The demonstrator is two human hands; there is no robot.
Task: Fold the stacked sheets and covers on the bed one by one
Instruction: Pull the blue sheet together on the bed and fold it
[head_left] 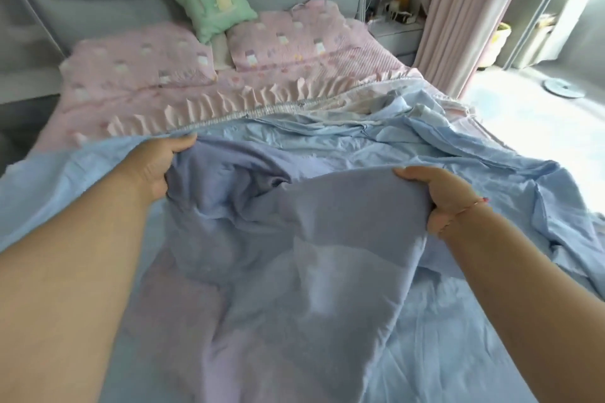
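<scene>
Up close, head view: blue sheet (294, 239), thin and heavily creased, lies across the near half of the bed (131, 108), its raised middle fold darker and greyish-blue, paler rumpled cloth trailing off to the right. Left hand (160, 167): fingers curled tight, gripping a bunched edge of the sheet, knuckles up. Right hand (438, 193): fingers folded over the sheet's edge, thumb beneath, pinching it. Both hands hold the cloth lifted, well apart from each other.

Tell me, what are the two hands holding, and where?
Both the left hand and the right hand grip the blue sheet along its raised top edge, fingers curled round the cloth.
</scene>
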